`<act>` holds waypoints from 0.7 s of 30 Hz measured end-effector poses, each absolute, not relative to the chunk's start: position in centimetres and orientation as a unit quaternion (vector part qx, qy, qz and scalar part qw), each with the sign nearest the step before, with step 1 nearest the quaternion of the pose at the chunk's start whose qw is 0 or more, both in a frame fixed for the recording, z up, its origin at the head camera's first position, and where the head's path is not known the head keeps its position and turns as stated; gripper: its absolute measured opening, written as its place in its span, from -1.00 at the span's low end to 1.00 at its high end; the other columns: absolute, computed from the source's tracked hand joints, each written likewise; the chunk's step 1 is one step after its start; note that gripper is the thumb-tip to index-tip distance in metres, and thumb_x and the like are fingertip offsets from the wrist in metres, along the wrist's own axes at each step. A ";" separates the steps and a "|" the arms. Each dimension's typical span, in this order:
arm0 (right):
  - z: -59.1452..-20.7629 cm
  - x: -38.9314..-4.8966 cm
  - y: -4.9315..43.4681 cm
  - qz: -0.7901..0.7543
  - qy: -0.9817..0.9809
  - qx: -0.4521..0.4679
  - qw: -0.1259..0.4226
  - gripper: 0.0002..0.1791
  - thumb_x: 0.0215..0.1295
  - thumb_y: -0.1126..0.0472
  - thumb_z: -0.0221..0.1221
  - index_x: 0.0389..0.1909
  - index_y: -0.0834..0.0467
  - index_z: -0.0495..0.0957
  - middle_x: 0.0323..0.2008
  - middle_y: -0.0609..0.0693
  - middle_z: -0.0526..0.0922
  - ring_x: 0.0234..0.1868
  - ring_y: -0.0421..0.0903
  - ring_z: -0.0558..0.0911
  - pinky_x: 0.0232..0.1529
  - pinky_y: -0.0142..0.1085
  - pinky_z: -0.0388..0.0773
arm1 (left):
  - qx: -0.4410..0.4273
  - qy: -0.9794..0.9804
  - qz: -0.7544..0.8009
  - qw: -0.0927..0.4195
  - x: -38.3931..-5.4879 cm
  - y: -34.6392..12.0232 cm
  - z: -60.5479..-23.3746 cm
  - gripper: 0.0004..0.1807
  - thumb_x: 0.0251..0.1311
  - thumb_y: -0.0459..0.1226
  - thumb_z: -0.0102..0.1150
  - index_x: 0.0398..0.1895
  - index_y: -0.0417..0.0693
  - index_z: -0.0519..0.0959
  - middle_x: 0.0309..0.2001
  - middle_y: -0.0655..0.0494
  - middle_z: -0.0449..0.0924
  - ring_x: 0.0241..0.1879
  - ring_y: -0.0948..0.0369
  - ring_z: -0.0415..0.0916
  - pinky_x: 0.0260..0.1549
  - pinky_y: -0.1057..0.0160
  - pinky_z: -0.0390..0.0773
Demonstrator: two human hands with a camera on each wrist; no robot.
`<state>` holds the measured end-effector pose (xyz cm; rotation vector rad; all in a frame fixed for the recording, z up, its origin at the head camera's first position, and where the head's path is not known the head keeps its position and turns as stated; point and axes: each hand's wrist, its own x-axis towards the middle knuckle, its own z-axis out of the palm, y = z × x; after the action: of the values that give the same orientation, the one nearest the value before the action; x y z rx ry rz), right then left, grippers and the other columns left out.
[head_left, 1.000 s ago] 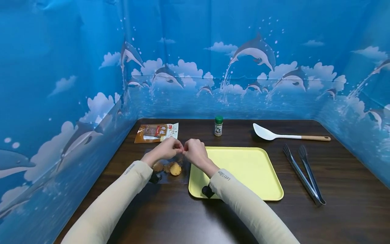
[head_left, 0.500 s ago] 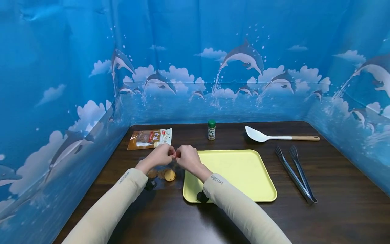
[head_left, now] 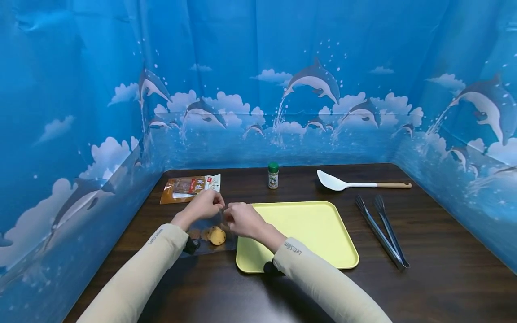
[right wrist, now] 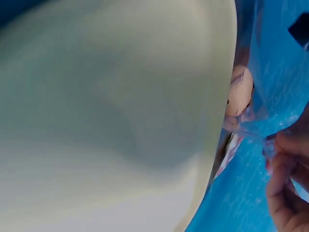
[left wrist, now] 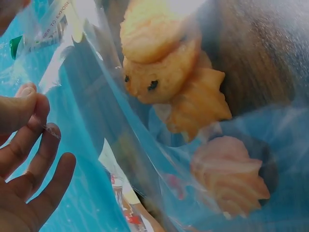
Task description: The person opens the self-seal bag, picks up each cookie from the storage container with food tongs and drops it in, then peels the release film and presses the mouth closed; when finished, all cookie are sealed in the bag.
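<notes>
A clear plastic bag (head_left: 210, 250) with several cookies (head_left: 217, 236) in it lies at the yellow tray's left side. At its upper end my left hand (head_left: 205, 204) pinches the film between thumb and index finger, the other fingers loosely spread in the left wrist view. My right hand (head_left: 247, 221) pinches the film just right of it, over the tray's upper left corner. Film stretches across the narrow gap between the hands. Close up, the left wrist view shows golden cookies (left wrist: 159, 82), one with dark specks, and a ridged pinkish-brown cookie (left wrist: 229, 179) through the plastic.
The yellow tray (head_left: 299, 233) sits right of the bag. Behind the hands lie a brown snack pouch (head_left: 190, 188) and a green-capped seasoning bottle (head_left: 273, 176). A white turner (head_left: 335, 182) with a wooden handle and metal tongs (head_left: 383, 235) rest on the right.
My hands, fingertips together earlier, have drawn slightly apart, and more film shows between them. The head view has shifted, so everything sits further left and a little lower.
</notes>
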<state>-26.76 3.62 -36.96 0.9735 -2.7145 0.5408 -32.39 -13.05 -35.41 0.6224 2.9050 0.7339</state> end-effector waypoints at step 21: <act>-35.7 -17.2 3.9 0.175 -0.850 0.496 -0.014 -0.85 0.24 0.34 0.19 -0.45 0.05 0.62 -0.53 -0.23 0.43 -0.56 -0.38 0.35 -0.49 -0.64 0.24 | 0.181 0.942 0.275 0.059 -32.0 -13.3 -34.8 -0.83 0.37 -0.35 0.03 -0.34 -0.13 0.62 -0.37 -0.01 0.58 -0.43 0.14 0.44 -0.46 0.25 0.42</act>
<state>-17.20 3.94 -35.68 1.5720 -2.6952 0.5539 -32.05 -13.34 -34.82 0.5489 2.8554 0.8325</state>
